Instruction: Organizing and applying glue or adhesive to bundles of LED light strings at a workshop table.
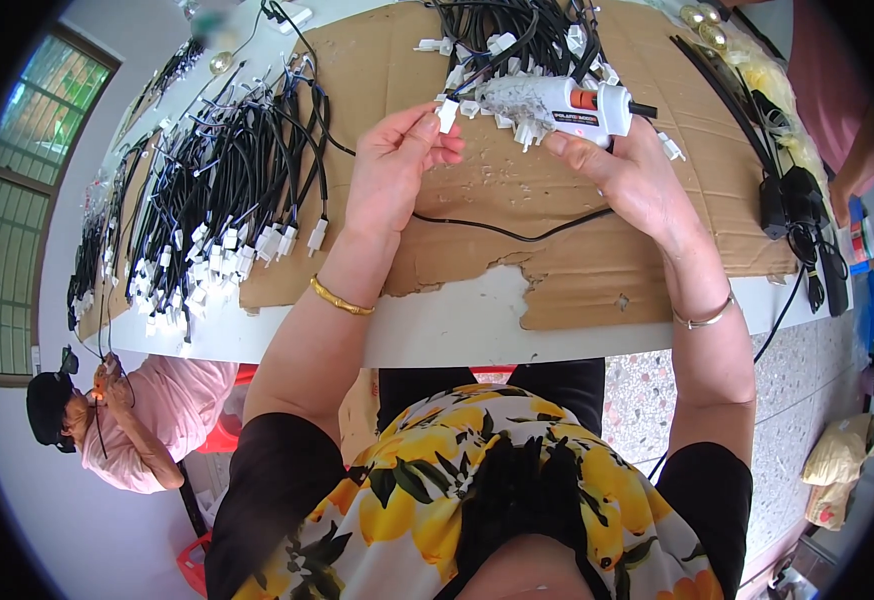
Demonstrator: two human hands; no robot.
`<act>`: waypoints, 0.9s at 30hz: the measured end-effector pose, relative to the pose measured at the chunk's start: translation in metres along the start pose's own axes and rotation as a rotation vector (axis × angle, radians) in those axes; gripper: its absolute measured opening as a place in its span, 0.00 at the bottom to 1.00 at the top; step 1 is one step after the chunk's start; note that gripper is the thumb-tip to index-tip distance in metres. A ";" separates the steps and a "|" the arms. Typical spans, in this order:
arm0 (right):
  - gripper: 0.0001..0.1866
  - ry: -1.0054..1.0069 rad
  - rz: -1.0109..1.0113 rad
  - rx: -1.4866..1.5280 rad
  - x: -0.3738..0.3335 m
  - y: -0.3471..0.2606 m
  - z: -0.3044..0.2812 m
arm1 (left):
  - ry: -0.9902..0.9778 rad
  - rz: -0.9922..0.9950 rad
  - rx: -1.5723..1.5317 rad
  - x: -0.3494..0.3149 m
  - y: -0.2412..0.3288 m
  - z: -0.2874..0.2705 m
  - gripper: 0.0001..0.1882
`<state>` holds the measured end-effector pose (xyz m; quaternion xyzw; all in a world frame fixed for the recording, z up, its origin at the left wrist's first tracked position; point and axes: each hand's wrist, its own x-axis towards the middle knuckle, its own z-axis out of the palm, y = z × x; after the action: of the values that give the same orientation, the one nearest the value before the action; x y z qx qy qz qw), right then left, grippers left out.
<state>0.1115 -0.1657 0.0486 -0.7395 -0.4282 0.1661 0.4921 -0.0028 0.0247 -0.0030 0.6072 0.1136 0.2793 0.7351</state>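
My left hand (pixel 389 172) pinches a small white plastic connector (pixel 447 115) between thumb and fingertips. Wrapped around the handle of a white hot glue gun (pixel 532 100) is my right hand (pixel 642 185). The gun lies level, its nozzle end pointing left, close to the connector; whether they touch I cannot tell. Clear, stringy glue coats the gun's front, and an orange part shows near its rear. Just beyond the gun, a pile of black cables (pixel 512 35) with white connectors lies on the cardboard (pixel 477 265).
A large bundle of black cables (pixel 247 150) with white connectors lies to the left. A black cord (pixel 517 233) crosses the cardboard. Black adapters (pixel 792 200) sit at the right edge. A co-worker in pink (pixel 172 415) handles a cable at lower left; another person's arm (pixel 862 150) shows at right.
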 end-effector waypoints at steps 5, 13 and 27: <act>0.14 -0.014 -0.015 -0.027 0.000 0.001 0.000 | -0.007 0.013 0.023 0.000 -0.002 -0.001 0.13; 0.14 0.018 0.037 0.028 -0.001 -0.002 -0.001 | 0.018 0.046 -0.021 0.000 -0.001 0.000 0.13; 0.15 -0.003 0.010 -0.036 -0.001 -0.002 0.000 | 0.098 0.118 0.096 0.000 0.001 0.003 0.12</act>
<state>0.1100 -0.1665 0.0501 -0.7503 -0.4280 0.1620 0.4771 -0.0013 0.0228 -0.0014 0.6330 0.1265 0.3457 0.6810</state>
